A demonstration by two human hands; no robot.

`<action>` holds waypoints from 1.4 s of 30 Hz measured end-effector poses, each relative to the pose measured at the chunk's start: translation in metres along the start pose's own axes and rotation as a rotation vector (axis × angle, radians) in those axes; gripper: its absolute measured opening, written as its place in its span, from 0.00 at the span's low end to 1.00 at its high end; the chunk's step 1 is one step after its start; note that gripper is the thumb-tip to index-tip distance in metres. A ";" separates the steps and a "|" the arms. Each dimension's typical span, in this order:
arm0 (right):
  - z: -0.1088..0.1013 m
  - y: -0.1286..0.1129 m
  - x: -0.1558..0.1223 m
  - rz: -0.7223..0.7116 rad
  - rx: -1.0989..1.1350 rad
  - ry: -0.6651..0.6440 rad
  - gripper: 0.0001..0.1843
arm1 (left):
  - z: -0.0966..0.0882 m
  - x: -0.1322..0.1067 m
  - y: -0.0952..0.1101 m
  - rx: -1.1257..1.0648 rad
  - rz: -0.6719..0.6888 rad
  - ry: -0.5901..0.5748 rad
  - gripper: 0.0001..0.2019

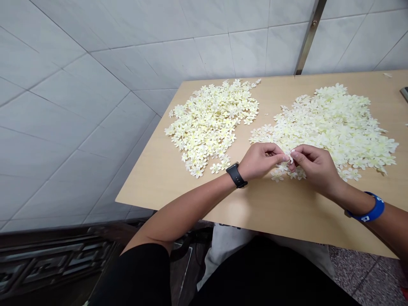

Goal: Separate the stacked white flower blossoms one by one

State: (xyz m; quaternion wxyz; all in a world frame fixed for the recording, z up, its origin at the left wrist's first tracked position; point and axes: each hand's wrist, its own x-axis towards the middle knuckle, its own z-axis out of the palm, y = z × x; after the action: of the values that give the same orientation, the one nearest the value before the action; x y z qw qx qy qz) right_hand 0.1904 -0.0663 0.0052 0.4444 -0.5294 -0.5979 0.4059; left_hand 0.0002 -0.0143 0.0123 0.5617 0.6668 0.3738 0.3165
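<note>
Right hand (319, 168) with flower (290, 158), white-marked wristband (377, 211)

The surface (153, 178) lies open left of the left flowers (213, 123) and along its own near edge. A narrow lane (244, 144) parts these from the right flowers (331, 123), the left hand (259, 161) by its near end. The right hand (317, 168) overhangs the right flowers' near fringe; the wall (210, 59) closes the back.
</note>
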 end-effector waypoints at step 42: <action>-0.001 0.006 -0.002 -0.096 -0.115 0.133 0.07 | -0.007 0.007 -0.015 0.145 0.153 0.168 0.09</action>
State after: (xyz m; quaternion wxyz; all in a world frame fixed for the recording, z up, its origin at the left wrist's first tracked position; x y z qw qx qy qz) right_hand 0.1928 -0.0676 -0.0001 0.4709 -0.5503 -0.6142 0.3132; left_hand -0.0040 -0.0039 -0.0010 0.4531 0.7034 0.3894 0.3851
